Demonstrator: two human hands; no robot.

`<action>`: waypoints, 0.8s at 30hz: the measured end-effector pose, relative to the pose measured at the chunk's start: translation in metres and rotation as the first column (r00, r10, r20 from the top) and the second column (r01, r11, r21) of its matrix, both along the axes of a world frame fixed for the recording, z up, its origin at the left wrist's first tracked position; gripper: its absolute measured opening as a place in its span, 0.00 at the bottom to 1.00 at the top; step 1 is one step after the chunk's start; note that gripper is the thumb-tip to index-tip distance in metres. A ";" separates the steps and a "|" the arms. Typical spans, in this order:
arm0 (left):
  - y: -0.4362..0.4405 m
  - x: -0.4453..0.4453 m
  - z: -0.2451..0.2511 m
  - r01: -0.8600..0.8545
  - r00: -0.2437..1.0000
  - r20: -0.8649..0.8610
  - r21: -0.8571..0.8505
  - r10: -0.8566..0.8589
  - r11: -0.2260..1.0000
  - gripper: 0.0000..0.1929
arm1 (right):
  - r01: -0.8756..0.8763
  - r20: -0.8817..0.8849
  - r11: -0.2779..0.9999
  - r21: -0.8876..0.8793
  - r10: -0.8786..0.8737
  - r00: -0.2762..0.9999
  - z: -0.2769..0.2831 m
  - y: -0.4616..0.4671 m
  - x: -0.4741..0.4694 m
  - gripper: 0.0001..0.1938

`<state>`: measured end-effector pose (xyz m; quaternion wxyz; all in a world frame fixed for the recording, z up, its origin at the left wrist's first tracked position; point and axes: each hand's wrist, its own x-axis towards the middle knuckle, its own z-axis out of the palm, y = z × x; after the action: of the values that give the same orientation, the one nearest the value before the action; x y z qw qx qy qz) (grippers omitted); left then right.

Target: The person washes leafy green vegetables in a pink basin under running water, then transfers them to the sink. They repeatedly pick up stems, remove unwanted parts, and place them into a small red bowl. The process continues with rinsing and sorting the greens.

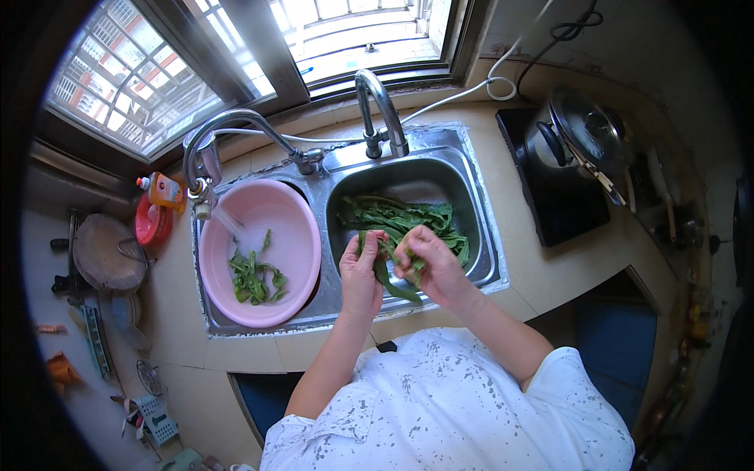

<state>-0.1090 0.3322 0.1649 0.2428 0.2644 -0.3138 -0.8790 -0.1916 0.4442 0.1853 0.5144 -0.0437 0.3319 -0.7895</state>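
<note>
Both my hands are over the near edge of the right sink basin [406,176]. My left hand [362,277] grips a leafy green stalk [386,279], whose long leaf hangs down towards the sink rim. Beside it my right hand [433,262], slightly blurred, is closed on pieces of leafy greens [417,272]. Behind my hands a pile of long leafy greens [406,215] lies in the basin. To the left, a pink plastic basin [294,235] stands over the other sink bowl, with several torn greens [256,279] in its water.
Water runs from the left faucet [203,200] into the pink basin. A second faucet [380,112] arches behind the right bowl. On the right a lidded pot [580,132] sits on a black cooktop [559,218]. A dish soap bottle [165,191] and a red container [150,224] stand left.
</note>
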 end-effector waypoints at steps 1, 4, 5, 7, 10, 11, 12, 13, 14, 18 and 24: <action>-0.001 0.001 -0.001 -0.005 1.000 0.013 0.060 0.004 0.998 0.08 | -0.032 -0.053 0.999 0.036 0.034 0.998 -0.003 -0.004 0.006 0.05; -0.003 0.004 -0.004 -0.048 0.999 0.002 0.191 0.049 0.980 0.09 | -0.098 -0.251 0.992 0.075 0.114 0.961 -0.012 -0.009 0.017 0.05; -0.003 0.004 -0.005 -0.072 0.997 0.001 0.200 0.073 0.977 0.09 | -0.122 -0.270 0.986 0.118 0.150 0.951 -0.015 -0.010 0.019 0.05; -0.003 0.006 -0.012 -0.122 0.992 0.024 0.242 0.120 0.963 0.09 | -0.151 -0.329 0.982 0.116 0.181 0.927 -0.017 -0.008 0.023 0.06; -0.014 0.008 -0.029 -0.186 0.980 -0.013 0.314 0.200 0.931 0.09 | -0.214 -0.374 0.956 0.202 0.277 0.885 -0.017 -0.001 0.025 0.06; -0.023 0.009 -0.035 -0.228 0.970 0.002 0.355 0.243 0.907 0.09 | -0.246 -0.389 0.946 0.209 0.311 0.867 -0.016 0.002 0.025 0.06; -0.037 0.012 -0.042 -0.254 0.960 -0.012 0.391 0.281 0.885 0.09 | -0.264 -0.353 0.935 0.235 0.335 0.874 -0.016 0.006 0.025 0.06; -0.052 0.016 -0.047 -0.267 0.944 -0.063 0.432 0.324 0.861 0.10 | -0.230 -0.336 0.937 0.265 0.313 0.888 -0.016 0.010 0.022 0.06; -0.069 0.024 -0.050 -0.296 0.934 -0.049 0.441 0.353 0.847 0.10 | -0.213 -0.321 0.938 0.273 0.298 0.899 -0.016 0.017 0.017 0.06; -0.120 0.057 -0.042 -0.329 0.901 -0.059 0.554 0.430 0.765 0.09 | -0.059 -0.137 0.979 0.196 0.087 0.987 -0.020 0.036 -0.005 0.05; -0.067 0.030 -0.029 0.363 0.918 0.309 -0.406 -0.248 0.839 0.19 | -0.050 0.000 0.996 0.070 0.050 0.999 -0.015 0.031 -0.017 0.08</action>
<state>-0.0791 0.2652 0.1363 0.1128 0.2523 -0.5765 -0.7689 -0.2089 0.4755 0.1698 0.5349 -0.0345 0.3587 -0.7642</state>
